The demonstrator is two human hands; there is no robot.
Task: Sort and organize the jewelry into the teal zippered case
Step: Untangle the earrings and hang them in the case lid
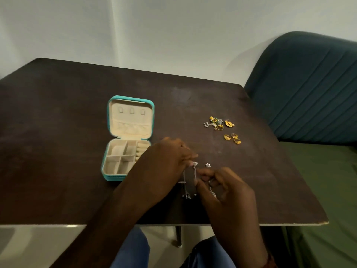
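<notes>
The teal zippered case point(110, 177) lies open on the dark table point(58, 117), its beige lid flat behind the divided tray. To its right, both hands meet over several silver chains point(194, 171). My left hand point(164, 163) pinches the upper end of one chain by a small silver flower. My right hand point(228, 192) pinches the chain lower down, with more chain under its fingers. A cluster of gold and silver earrings point(218, 122) lies farther back right, with three gold rings point(232, 138) just below it.
A teal upholstered chair point(309, 84) stands at the table's right side, above a green surface point(328, 190). A white wall runs behind the table. The table's front edge point(231, 224) is close to my knees, and a table leg point(178, 235) shows below.
</notes>
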